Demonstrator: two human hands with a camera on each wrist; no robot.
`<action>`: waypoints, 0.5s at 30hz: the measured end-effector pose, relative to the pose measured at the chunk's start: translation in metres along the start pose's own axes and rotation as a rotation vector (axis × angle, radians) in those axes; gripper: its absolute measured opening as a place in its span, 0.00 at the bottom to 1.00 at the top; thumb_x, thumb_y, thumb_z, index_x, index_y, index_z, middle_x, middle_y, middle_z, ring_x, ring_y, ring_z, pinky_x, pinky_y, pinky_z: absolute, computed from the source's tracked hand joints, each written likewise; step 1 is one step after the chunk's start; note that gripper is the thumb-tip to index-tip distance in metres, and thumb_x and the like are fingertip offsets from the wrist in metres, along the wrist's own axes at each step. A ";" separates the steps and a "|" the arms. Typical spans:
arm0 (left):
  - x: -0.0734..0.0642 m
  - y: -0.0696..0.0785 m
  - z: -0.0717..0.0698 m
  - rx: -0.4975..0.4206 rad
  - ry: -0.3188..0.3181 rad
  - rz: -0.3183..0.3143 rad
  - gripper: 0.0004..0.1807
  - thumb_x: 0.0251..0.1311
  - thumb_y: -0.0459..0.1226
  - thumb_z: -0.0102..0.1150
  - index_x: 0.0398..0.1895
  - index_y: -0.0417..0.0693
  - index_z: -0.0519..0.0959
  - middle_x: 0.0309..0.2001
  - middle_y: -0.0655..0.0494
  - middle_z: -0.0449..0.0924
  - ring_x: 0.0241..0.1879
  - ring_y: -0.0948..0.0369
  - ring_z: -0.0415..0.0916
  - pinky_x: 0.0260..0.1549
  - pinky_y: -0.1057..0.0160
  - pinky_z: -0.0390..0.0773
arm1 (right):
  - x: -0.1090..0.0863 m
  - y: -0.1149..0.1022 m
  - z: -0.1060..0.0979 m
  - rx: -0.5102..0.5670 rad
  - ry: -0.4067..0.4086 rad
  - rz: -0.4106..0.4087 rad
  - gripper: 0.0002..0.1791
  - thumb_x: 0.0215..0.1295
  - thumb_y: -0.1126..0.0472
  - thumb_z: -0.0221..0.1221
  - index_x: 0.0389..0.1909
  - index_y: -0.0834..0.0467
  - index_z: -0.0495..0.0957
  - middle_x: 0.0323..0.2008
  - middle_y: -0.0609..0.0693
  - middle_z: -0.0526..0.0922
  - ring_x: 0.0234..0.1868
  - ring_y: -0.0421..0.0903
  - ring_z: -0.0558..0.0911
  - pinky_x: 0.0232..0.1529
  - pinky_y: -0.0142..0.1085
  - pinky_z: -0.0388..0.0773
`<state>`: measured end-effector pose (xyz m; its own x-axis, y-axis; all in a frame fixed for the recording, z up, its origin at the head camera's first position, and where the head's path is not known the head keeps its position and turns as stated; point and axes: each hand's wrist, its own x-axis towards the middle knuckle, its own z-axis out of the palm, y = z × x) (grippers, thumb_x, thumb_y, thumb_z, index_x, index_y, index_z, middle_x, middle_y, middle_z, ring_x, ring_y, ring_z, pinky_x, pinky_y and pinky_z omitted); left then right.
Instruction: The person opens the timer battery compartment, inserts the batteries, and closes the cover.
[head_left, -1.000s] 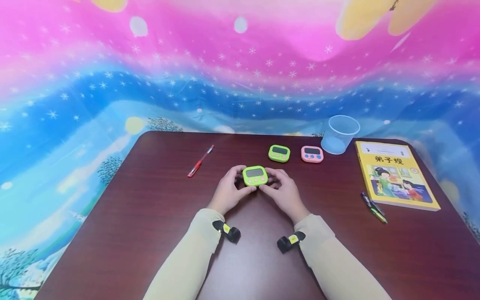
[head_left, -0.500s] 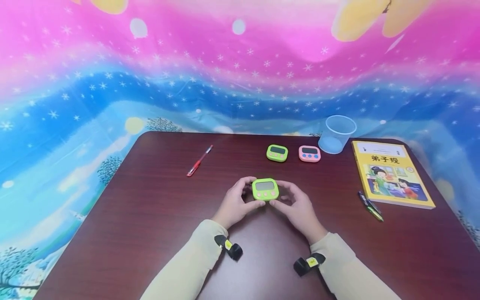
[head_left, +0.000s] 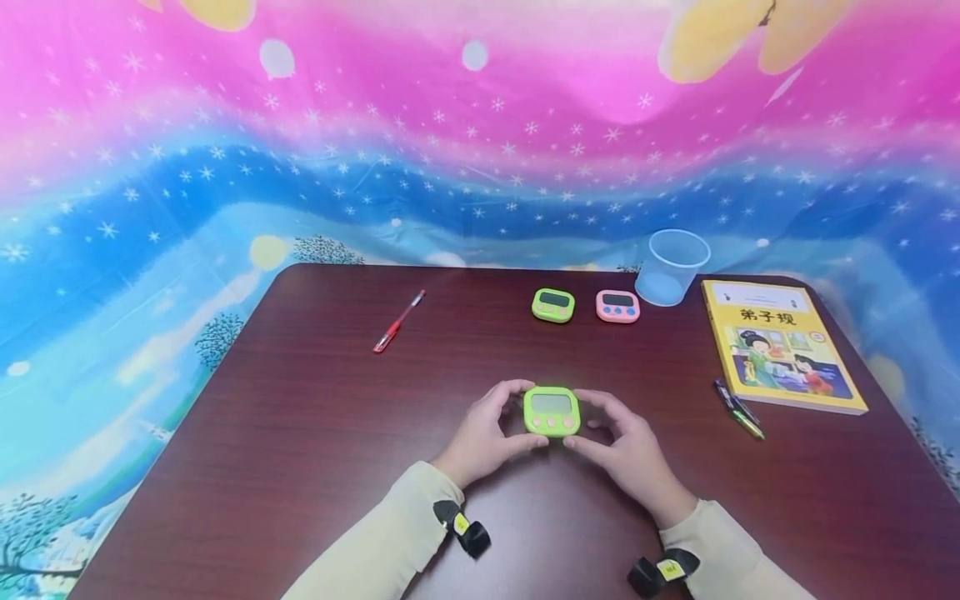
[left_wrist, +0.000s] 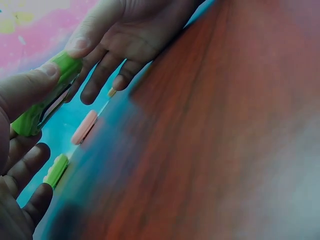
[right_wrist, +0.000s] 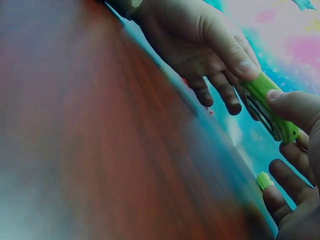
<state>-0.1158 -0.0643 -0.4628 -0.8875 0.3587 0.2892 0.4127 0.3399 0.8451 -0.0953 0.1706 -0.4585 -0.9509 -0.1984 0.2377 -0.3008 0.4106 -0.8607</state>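
Note:
A green digital timer (head_left: 552, 412) with a grey screen and pink buttons is held between both hands, its face tilted up toward the head camera. My left hand (head_left: 486, 435) pinches its left side, thumb at the lower edge. On the opposite side my right hand (head_left: 636, 454) pinches it the same way. Both wrist views show the timer (left_wrist: 52, 95) raised off the table, with the other fingers spread below it. Farther back lie a second green timer (head_left: 553, 306) and a pink timer (head_left: 618, 307) with blue buttons.
On the brown table (head_left: 322, 400), a red pen (head_left: 399, 322) lies at the left. A clear plastic cup (head_left: 671, 271) stands at the back right, near a yellow book (head_left: 783, 350). Several pens (head_left: 738, 410) lie beside the book. A patterned cloth (head_left: 450, 150) hangs behind.
Both hands have drawn the green timer toward the person and somewhat to the right, keeping hold of it. The other things stay put; the head view has shifted slightly.

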 end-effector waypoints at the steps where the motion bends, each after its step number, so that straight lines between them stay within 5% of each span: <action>1: -0.001 0.001 0.001 -0.009 -0.004 0.003 0.38 0.48 0.39 0.80 0.63 0.48 0.72 0.52 0.59 0.80 0.50 0.62 0.76 0.53 0.59 0.79 | -0.001 0.000 -0.001 -0.004 -0.004 -0.001 0.33 0.53 0.58 0.76 0.62 0.49 0.77 0.56 0.42 0.81 0.45 0.43 0.82 0.47 0.31 0.82; 15: -0.004 0.007 0.001 -0.091 -0.011 -0.070 0.34 0.51 0.41 0.78 0.62 0.52 0.75 0.50 0.61 0.82 0.44 0.59 0.79 0.42 0.60 0.81 | -0.004 -0.001 -0.004 0.032 -0.012 -0.012 0.33 0.54 0.60 0.76 0.62 0.49 0.77 0.55 0.42 0.82 0.47 0.42 0.83 0.48 0.34 0.82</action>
<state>-0.1098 -0.0628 -0.4586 -0.9111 0.3465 0.2234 0.3290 0.2845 0.9005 -0.0912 0.1750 -0.4566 -0.9461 -0.2139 0.2430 -0.3097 0.3796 -0.8718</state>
